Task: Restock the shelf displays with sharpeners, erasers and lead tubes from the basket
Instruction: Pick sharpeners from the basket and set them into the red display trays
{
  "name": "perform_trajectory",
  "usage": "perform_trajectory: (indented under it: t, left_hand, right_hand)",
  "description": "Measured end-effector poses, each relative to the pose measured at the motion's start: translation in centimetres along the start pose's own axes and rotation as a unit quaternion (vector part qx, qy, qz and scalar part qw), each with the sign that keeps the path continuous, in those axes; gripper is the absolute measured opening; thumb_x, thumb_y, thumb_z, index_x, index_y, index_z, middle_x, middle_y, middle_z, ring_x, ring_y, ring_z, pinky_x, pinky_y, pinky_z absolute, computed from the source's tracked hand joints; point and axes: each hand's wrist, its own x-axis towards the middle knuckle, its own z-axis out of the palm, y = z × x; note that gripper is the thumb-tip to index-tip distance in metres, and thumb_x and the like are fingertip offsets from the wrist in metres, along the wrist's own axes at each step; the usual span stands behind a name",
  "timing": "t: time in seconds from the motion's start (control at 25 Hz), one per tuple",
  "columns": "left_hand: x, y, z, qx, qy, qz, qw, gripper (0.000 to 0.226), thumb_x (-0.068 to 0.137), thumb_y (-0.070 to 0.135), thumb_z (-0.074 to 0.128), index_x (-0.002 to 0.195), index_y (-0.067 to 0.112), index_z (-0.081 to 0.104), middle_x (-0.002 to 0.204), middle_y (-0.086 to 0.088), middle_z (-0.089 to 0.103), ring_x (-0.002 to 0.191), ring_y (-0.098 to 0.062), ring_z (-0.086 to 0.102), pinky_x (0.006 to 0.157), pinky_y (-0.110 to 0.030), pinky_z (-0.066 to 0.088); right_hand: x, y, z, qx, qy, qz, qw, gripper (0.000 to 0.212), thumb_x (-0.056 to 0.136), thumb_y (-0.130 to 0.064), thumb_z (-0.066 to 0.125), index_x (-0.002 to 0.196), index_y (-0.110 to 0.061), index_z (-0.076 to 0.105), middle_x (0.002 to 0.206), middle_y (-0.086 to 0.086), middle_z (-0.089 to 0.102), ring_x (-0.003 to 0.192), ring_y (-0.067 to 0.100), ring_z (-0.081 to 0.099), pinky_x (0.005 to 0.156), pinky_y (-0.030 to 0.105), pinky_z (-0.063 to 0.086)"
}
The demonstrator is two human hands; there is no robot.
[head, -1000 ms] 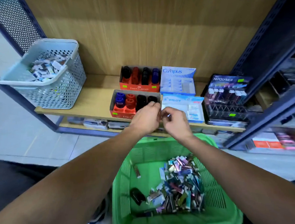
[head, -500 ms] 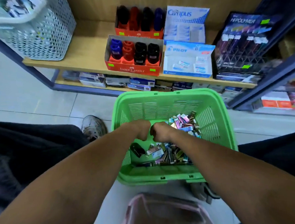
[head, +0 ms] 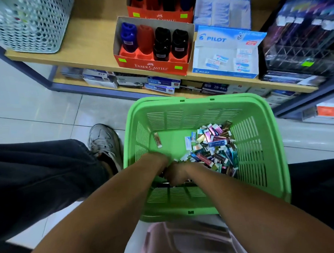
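Both hands, left (head: 157, 161) and right (head: 177, 175), press together low in the green basket (head: 199, 105) (fingers hidden, grip unclear). Beyond them, glossy lead tubes (head: 214, 151) lie flat, pointing every way. Farther off, the Faber-Castell box (head: 152, 66) holds upright sharpeners (head: 161, 43).

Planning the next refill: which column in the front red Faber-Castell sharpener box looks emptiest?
The red sharpener column, second from left in the front red cardboard box: one sharpener there, while the blue and black columns hold two.

One head-worn view looks steeply down, close over the green basket (head: 203, 105), shelf (head: 94, 58) beyond.
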Motion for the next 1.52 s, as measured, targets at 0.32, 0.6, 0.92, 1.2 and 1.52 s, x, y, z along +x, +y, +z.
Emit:
perform_trajectory:
  t: [0.32, 0.6, 0.92, 1.2, 1.52]
  left_hand:
    - [-0.1, 0.7, 0.1, -0.005, 0.057, -0.034, 0.998, 0.036, 0.096, 0.007, 0.050, 0.131, 0.008, 0.056, 0.136, -0.014, 0.058, 0.123, -0.031, 0.058, 0.098, -0.039, 0.048]
    - [-0.4, 0.4, -3.3, -0.061, 0.010, -0.023, 0.998, 0.029, 0.095, 0.020, 0.056, 0.116, 0.003, 0.066, 0.121, -0.018, 0.067, 0.107, -0.030, 0.067, 0.078, -0.029, 0.050]
    - [-0.9, -0.6, -7.2, -0.060, 0.136, -0.072, 0.986, 0.039, 0.095, 0.020, 0.062, 0.129, 0.001, 0.054, 0.129, -0.016, 0.061, 0.114, -0.028, 0.062, 0.082, -0.030, 0.047]
    - [-0.6, -0.3, -6.8, -0.060, 0.118, -0.076, 0.988, 0.038, 0.088, 0.005, 0.063, 0.124, -0.002, 0.056, 0.126, -0.018, 0.063, 0.113, -0.030, 0.063, 0.080, -0.030, 0.049]
    - [-0.1, -0.2, -6.2, -0.038, 0.099, -0.056, 0.993, 0.029, 0.087, 0.005, 0.061, 0.116, 0.002, 0.060, 0.121, -0.017, 0.064, 0.109, -0.031, 0.064, 0.079, -0.032, 0.050]
  right_hand:
    - [0.4, 0.6, 0.0, 0.050, -0.025, -0.032, 0.998, 0.046, 0.098, -0.034, 0.055, 0.140, -0.015, 0.052, 0.132, 0.011, 0.059, 0.111, 0.031, 0.061, 0.098, 0.047, 0.051]
    - [-0.4, 3.0, -2.0, 0.067, 0.022, 0.011, 0.997, 0.028, 0.083, -0.019, 0.071, 0.107, -0.006, 0.071, 0.103, 0.011, 0.072, 0.083, 0.024, 0.066, 0.077, 0.033, 0.056]
    - [-0.4, 5.4, -5.1, 0.209, 0.221, 0.102, 0.947, 0.030, 0.088, -0.008, 0.065, 0.118, -0.012, 0.069, 0.112, 0.010, 0.070, 0.091, 0.021, 0.063, 0.076, 0.028, 0.051]
    - [-1.7, 4.7, -3.8, -0.041, 0.148, 0.097, 0.983, 0.083, 0.077, -0.031, 0.081, 0.149, -0.028, 0.040, 0.152, 0.005, 0.037, 0.135, 0.030, 0.043, 0.105, 0.047, 0.046]
    - [-1.5, 5.5, -1.8, -0.081, 0.129, 0.108, 0.982, 0.073, 0.076, -0.021, 0.081, 0.138, -0.018, 0.044, 0.127, 0.011, 0.057, 0.117, 0.032, 0.057, 0.084, 0.036, 0.049]
